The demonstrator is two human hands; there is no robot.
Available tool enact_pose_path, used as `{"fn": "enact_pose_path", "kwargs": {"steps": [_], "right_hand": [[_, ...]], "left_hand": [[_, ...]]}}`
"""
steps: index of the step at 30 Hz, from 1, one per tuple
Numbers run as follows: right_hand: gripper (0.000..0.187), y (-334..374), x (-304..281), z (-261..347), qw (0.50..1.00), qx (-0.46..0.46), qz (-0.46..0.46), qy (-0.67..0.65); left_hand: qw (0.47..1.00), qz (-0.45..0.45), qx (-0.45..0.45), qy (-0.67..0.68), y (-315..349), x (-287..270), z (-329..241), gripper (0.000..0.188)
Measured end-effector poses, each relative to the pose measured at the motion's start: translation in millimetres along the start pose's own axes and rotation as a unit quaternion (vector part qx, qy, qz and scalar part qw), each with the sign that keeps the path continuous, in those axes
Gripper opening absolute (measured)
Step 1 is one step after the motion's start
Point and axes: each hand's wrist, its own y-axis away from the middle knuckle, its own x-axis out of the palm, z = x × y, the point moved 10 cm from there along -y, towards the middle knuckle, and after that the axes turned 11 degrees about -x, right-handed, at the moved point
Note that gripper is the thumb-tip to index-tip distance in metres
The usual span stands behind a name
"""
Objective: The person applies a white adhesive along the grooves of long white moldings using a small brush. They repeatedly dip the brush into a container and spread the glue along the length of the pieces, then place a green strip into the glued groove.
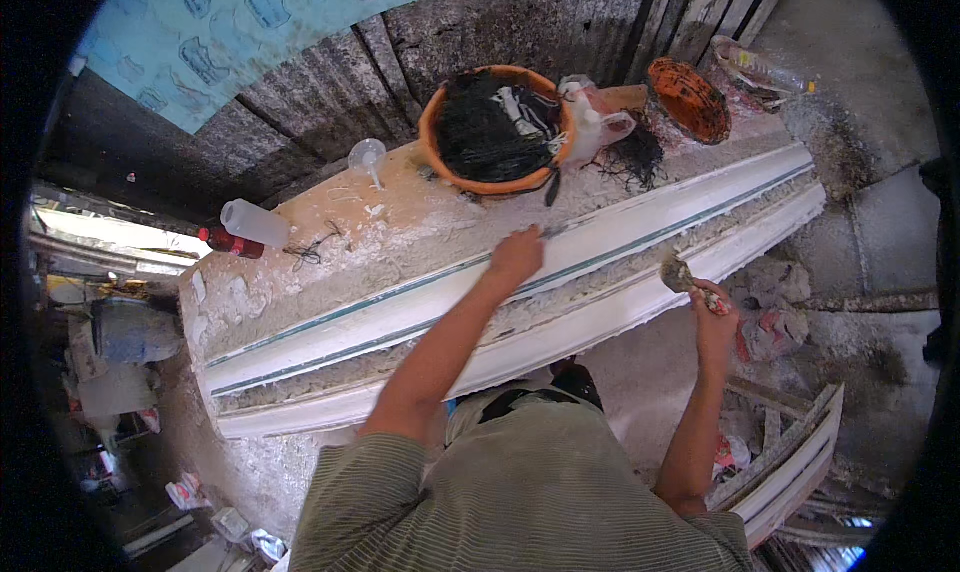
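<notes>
Across the bench in front of me lie long white plaster-like mouldings, with teal lines along the farther one. My left hand is over the farther moulding, its fingers closed. A small greyish thing shows at its fingertips, too blurred to name. To the right, my right hand grips a short tool with a rounded, crusted head. Its handle end looks red and white; I cannot tell its exact kind. The head is by the near moulding's edge.
Behind the mouldings stands an orange basin with dark fibres and cloth. Beside it are a plastic bag and an orange bowl. A clear funnel, a white container and a red bottle lie left. A wooden frame stands lower right.
</notes>
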Motion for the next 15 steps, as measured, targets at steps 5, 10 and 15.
{"fn": "enact_pose_path", "kwargs": {"steps": [5, 10, 15], "right_hand": [[0.016, -56, -111, -105, 0.997, -0.03, -0.065, 0.027], [0.021, -66, -197, -188, 0.983, 0.108, -0.142, -0.042], [0.024, -83, -186, -185, 0.982, 0.137, -0.126, -0.029]], "left_hand": [[0.99, 0.004, -0.088, -0.106, 87, -88, 120, 0.04], [0.988, 0.035, -0.148, -0.028, 90, -82, 113, 0.032], [0.998, 0.026, -0.032, -0.045, -48, 51, -57, 0.04]]}}
